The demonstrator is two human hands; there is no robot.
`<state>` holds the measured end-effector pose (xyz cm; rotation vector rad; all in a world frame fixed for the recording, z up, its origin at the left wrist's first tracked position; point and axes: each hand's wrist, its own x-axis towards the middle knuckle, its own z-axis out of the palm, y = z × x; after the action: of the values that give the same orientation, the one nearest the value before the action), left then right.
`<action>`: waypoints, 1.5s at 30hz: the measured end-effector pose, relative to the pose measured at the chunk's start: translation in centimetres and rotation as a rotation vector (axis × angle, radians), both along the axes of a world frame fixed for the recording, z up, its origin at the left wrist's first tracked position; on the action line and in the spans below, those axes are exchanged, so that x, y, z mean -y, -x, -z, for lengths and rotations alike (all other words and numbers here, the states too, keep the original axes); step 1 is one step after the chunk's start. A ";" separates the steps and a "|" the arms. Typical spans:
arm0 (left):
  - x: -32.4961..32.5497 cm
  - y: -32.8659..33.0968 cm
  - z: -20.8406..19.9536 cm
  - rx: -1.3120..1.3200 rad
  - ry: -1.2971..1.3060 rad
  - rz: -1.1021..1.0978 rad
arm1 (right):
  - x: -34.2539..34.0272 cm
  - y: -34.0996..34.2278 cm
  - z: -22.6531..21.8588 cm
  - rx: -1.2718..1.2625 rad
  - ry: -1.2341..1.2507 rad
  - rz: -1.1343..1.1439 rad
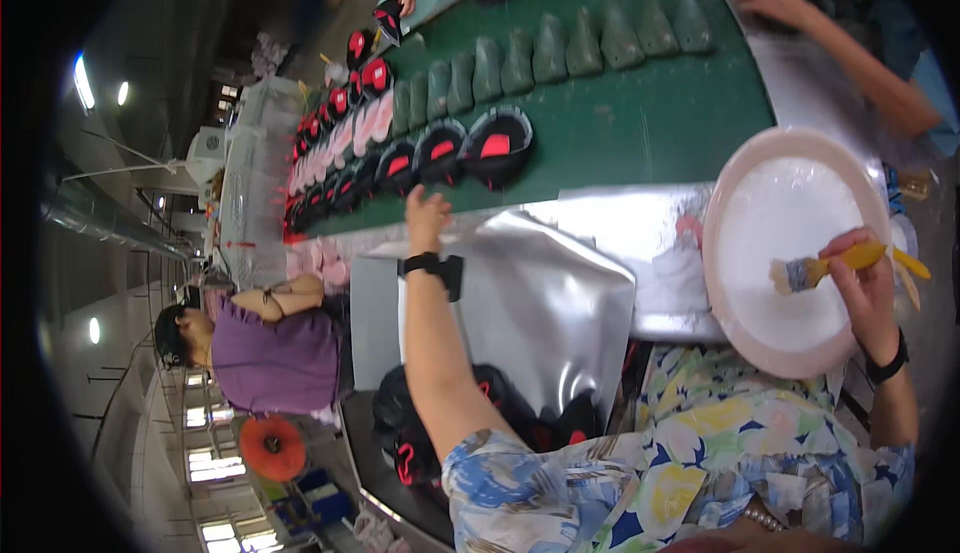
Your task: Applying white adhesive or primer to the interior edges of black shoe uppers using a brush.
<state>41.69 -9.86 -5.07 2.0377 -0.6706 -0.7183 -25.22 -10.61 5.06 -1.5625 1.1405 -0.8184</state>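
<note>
My right hand (862,288) is closed round the yellow handle of a paintbrush (812,271). Its pale bristles hang over a wide pink basin (722,188) that holds a white liquid. My left hand (428,218) reaches out at the edge of the green conveyor belt (640,123), fingers apart and holding nothing I can see. Just beyond those fingertips stand black shoe uppers with red insides, the closest being a shoe upper (397,165). Another, larger-looking shoe upper (497,146) ends that row on the right.
Dark green shoe lasts (550,50) form a long row on the belt, beside pale pink pieces (373,123). A metal sheet (530,293) covers the near table, with black uppers (395,413) below it. Co-workers stand across the belt; one in purple (275,353) is at left.
</note>
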 end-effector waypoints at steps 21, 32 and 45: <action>-16.5 18.2 -10.9 1.371 -0.501 0.967 | -2.8 2.0 -0.1 0.129 0.105 -0.109; -5.0 20.7 -2.0 0.167 -0.248 0.870 | -3.0 1.7 1.0 0.141 0.094 -0.063; -14.1 25.8 -3.1 0.713 -0.089 1.041 | -0.2 -2.2 1.9 -0.362 0.303 -0.627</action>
<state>15.90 4.23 -1.96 1.9150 -2.2215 -0.5332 -22.98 -10.37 3.11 -2.2250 0.7033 -0.2956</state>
